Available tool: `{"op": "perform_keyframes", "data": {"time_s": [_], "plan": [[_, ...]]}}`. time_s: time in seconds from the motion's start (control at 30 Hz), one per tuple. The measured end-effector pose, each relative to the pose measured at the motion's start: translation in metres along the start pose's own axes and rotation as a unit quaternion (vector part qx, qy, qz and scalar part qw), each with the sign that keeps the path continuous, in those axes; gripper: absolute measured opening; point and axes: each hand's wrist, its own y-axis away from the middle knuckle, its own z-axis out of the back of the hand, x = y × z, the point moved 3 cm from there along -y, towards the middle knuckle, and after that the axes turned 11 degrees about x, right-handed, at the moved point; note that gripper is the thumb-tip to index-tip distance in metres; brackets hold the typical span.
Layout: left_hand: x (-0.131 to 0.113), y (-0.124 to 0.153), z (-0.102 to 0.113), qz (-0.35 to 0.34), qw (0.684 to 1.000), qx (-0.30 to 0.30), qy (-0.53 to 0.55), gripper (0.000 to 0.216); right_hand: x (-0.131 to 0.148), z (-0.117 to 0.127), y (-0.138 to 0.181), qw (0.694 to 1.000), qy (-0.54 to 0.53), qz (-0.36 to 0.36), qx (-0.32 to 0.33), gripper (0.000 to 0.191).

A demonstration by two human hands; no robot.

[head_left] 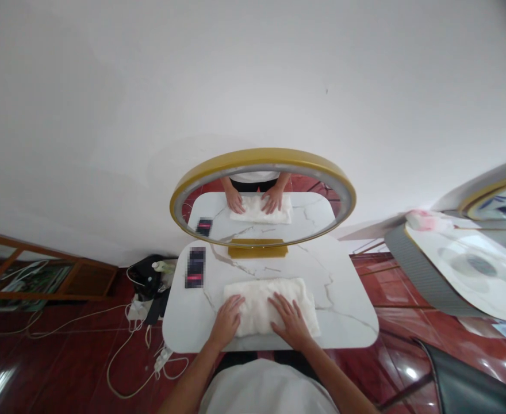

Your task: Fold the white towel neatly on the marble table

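A folded white towel [259,313] lies flat near the front edge of the white marble-patterned table [348,322]. On its left end rests my left hand [227,319], fingers stretched out and pointing forward. My right hand [291,322] lies open on the right half of the towel, its fingers spread. Neither hand grips anything. Behind the towel stands a round mirror [261,230] with a gold frame, which reflects both hands and the towel.
A dark, pixelated flat object [195,268] lies at the table's left. Cables and a white power strip [163,357] are on the red floor. To the right stand another white table [447,259] and a black chair [464,374]. A wooden-framed cabinet [80,279] is far left.
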Motion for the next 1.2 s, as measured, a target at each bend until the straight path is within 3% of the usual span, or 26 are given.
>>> {"op": "perform_keyframes", "data": {"time_s": [0.17, 0.27, 0.37, 0.43, 0.47, 0.57, 0.67, 0.73, 0.77, 0.83, 0.97, 1.0, 1.1, 1.2], "plan": [[-0.010, -0.031, -0.023, 0.058, 0.969, -0.059, 0.231, 0.053, 0.011, 0.001, -0.027, 0.996, -0.079, -0.042, -0.008, 0.083], [-0.028, -0.046, -0.038, 0.092, 0.909, -0.054, 0.402, 0.057, 0.015, 0.001, -0.038, 0.990, -0.142, -0.011, 0.024, 0.095], [-0.047, -0.052, -0.049, 0.126, 0.825, -0.004, 0.551, 0.053, 0.016, 0.004, -0.042, 0.980, -0.198, 0.009, 0.005, 0.110], [-0.055, -0.052, -0.051, 0.145, 0.779, 0.047, 0.608, 0.048, 0.015, 0.007, -0.042, 0.971, -0.235, 0.034, -0.031, 0.103], [-0.057, -0.053, -0.051, 0.152, 0.773, 0.070, 0.612, 0.046, 0.013, 0.010, -0.041, 0.964, -0.257, 0.052, -0.051, 0.093], [-0.057, -0.059, -0.036, 0.160, 0.806, 0.110, 0.560, 0.049, 0.005, 0.018, -0.040, 0.931, -0.342, 0.078, -0.098, 0.064], [-0.066, -0.069, 0.010, 0.109, 0.896, 0.055, 0.427, 0.049, -0.008, 0.035, -0.037, 0.903, -0.402, 0.059, -0.141, 0.054], [-0.087, -0.071, 0.063, 0.043, 0.954, -0.059, 0.289, 0.044, -0.012, 0.057, -0.030, 0.892, -0.408, 0.052, -0.186, 0.054], [-0.101, -0.068, 0.093, 0.013, 0.966, -0.130, 0.223, 0.041, -0.012, 0.072, -0.024, 0.887, -0.406, 0.050, -0.212, 0.054], [-0.137, -0.056, 0.157, -0.050, 0.955, -0.272, 0.107, 0.036, -0.007, 0.110, -0.008, 0.880, -0.390, 0.044, -0.267, 0.049], [-0.206, -0.029, 0.266, -0.108, 0.862, -0.492, -0.051, 0.037, 0.017, 0.207, 0.040, 0.838, -0.311, -0.010, -0.448, 0.049], [-0.219, -0.026, 0.287, -0.116, 0.843, -0.519, -0.072, 0.039, 0.025, 0.232, 0.051, 0.825, -0.278, -0.020, -0.492, 0.050], [-0.247, -0.036, 0.333, -0.128, 0.834, -0.524, -0.116, 0.043, 0.054, 0.300, 0.073, 0.806, -0.130, 0.039, -0.577, 0.058], [-0.260, -0.057, 0.361, -0.132, 0.847, -0.495, -0.143, 0.037, 0.080, 0.350, 0.074, 0.800, -0.002, 0.095, -0.592, 0.061]]}}
